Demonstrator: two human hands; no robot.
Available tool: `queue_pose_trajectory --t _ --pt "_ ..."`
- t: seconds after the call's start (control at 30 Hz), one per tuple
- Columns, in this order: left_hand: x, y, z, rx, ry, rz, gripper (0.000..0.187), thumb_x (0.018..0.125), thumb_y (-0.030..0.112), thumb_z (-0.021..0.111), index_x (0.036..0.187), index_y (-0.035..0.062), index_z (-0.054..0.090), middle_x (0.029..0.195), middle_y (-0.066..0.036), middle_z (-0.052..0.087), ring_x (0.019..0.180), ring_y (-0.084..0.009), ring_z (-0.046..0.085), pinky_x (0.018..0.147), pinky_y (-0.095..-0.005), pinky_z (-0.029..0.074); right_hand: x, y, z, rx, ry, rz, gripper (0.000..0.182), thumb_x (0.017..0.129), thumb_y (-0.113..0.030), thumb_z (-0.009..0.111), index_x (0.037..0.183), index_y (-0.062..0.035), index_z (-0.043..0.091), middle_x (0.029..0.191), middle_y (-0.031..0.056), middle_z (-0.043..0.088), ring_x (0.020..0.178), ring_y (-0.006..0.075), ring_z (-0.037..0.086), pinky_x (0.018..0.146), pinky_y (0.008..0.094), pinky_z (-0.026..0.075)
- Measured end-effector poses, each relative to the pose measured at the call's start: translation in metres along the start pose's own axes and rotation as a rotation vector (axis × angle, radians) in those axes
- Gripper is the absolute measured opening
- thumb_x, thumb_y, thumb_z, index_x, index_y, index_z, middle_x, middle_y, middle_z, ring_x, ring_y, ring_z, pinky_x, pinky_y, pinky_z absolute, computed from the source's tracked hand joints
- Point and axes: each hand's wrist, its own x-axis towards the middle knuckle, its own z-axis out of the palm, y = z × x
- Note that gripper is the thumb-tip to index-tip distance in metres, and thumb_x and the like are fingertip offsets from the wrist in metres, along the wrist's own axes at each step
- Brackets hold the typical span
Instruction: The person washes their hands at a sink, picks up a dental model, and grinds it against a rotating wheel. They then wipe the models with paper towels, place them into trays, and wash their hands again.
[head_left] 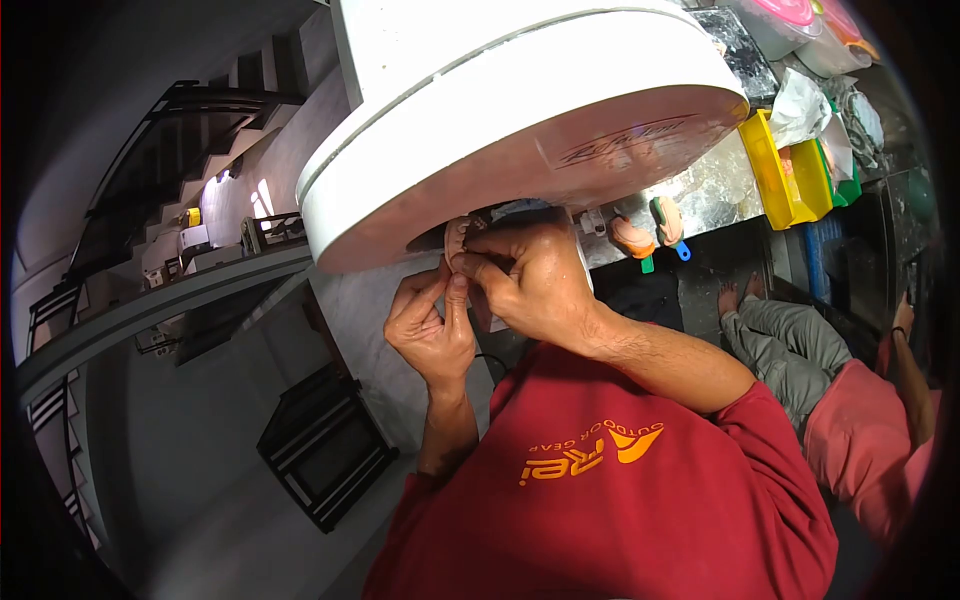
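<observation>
A small pale pink, curved piece that looks like a denture (456,238) is pinched between the fingers of both hands. My left hand (432,325) grips its lower end between thumb and fingertips. My right hand (540,278) closes on it from the right, thumb and bent fingers covering much of its surface. Both hands are just under the large white rounded housing (520,70), at a dark opening in its pinkish lower face. Part of the piece is hidden by the fingers and the shaded opening.
On the metal worktop (715,190) at right lie two pinkish pieces, one with a green tab (647,264), one with a blue tab (683,251). A yellow bin (775,185) stands beyond. Another person in a pink top (860,425) is at far right. Stairs (190,150) rise at left.
</observation>
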Motion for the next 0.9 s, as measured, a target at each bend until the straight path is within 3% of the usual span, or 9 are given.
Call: queue_pose_trajectory --t 0.13,0.33,0.7,0.9 --pt "0.002 0.003 -0.001 0.016 -0.016 -0.015 0.016 0.089 -0.003 0.076 0.105 -0.0070 0.077 0.092 -0.014 0.071 0.084 -0.0172 0.068 0.074 -0.0272 0.053 0.001 -0.013 -0.007 0.065 -0.087 0.191 0.013 0.089 -0.009 0.071 0.088 0.0014 0.078 0.065 0.0125 0.070 0.054 0.0143 0.064 0.053 0.0304 0.049" --pt "0.011 0.011 -0.004 -0.002 -0.037 -0.032 0.015 0.089 -0.003 0.077 0.103 -0.0073 0.077 0.090 -0.014 0.071 0.084 -0.0169 0.068 0.074 -0.0272 0.052 0.001 -0.011 -0.005 0.158 -0.106 0.283 0.016 0.090 -0.010 0.071 0.093 0.0040 0.078 0.072 0.0125 0.073 0.060 0.0122 0.067 0.056 0.0293 0.052" --pt "0.017 0.014 -0.003 0.076 -0.037 -0.007 0.013 0.089 -0.003 0.076 0.102 -0.0062 0.077 0.087 -0.011 0.073 0.082 -0.0132 0.066 0.076 -0.0271 0.051 0.005 -0.008 -0.004 0.191 -0.102 0.303 0.018 0.091 -0.011 0.073 0.093 0.0063 0.077 0.074 0.0124 0.074 0.067 0.0127 0.071 0.061 0.0282 0.057" --pt "0.016 0.004 -0.006 -0.021 -0.057 -0.029 0.017 0.093 -0.001 0.073 0.109 -0.0079 0.075 0.098 -0.013 0.072 0.090 -0.0161 0.067 0.082 -0.0283 0.053 -0.004 -0.009 -0.006 0.181 -0.136 0.291 0.017 0.091 -0.012 0.075 0.094 0.0054 0.077 0.078 0.0124 0.075 0.065 0.0123 0.070 0.060 0.0278 0.056"
